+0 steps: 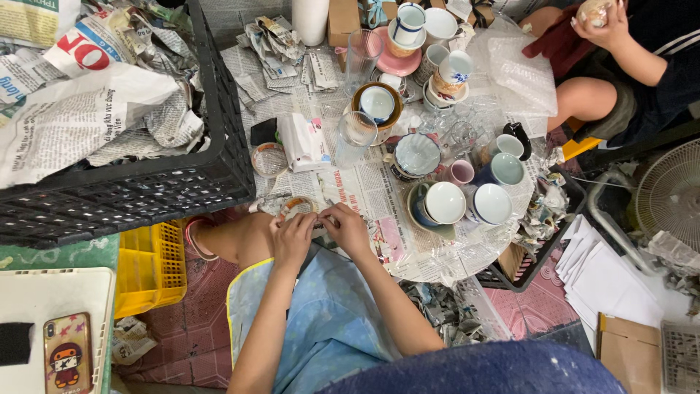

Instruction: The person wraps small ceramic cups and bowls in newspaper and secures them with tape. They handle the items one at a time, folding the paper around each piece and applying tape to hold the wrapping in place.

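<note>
My left hand (293,237) and my right hand (347,228) meet at the near edge of a low table covered in newspaper (379,201). The left fingers curl around a roll of brownish tape (298,206). The right fingertips pinch at the same roll from the right side, and what lies between them is too small to make out. My lap, under a light blue apron (328,321), is just below the hands. A second tape roll (268,159) lies farther back on the table.
Several cups, bowls and glasses (445,202) crowd the table's right half. A black crate of crumpled newspaper (146,186) stands at the left, above a yellow crate (149,266). A phone (67,352) lies bottom left. Another person's hand (601,18) holds a wrapped object top right. A fan (671,193) and white sheets (605,273) are on the right.
</note>
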